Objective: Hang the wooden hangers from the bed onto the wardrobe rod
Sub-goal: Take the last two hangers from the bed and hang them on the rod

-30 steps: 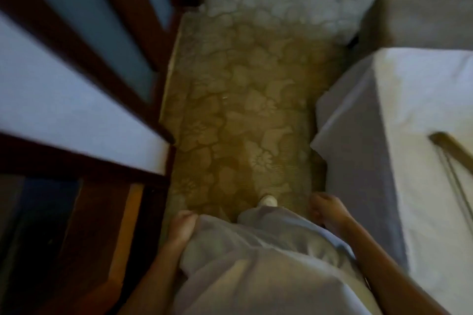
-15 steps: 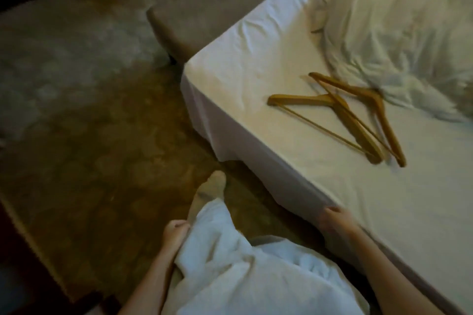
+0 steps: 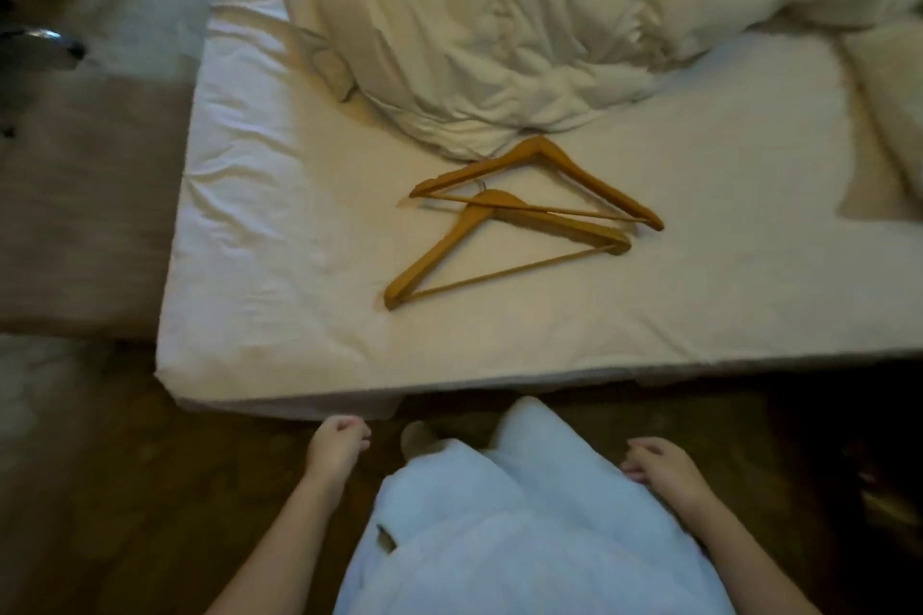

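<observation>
Below, both hands, left [image 3: 335, 445] and right [image 3: 658, 464], hang loosely curled, empty, near two overlapping hangers [image 3: 504, 235] on the bed [image 3: 279, 235].

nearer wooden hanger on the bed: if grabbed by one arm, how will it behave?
The nearer hanger looks like rigid wood, so it should lift as one stiff piece. Its top overlaps the farther hanger; the two may snag and drag together. The thin lower bar looks weakest, so grip the thick arm. It lies flat on the sheet, so rolling is unlikely.
</observation>
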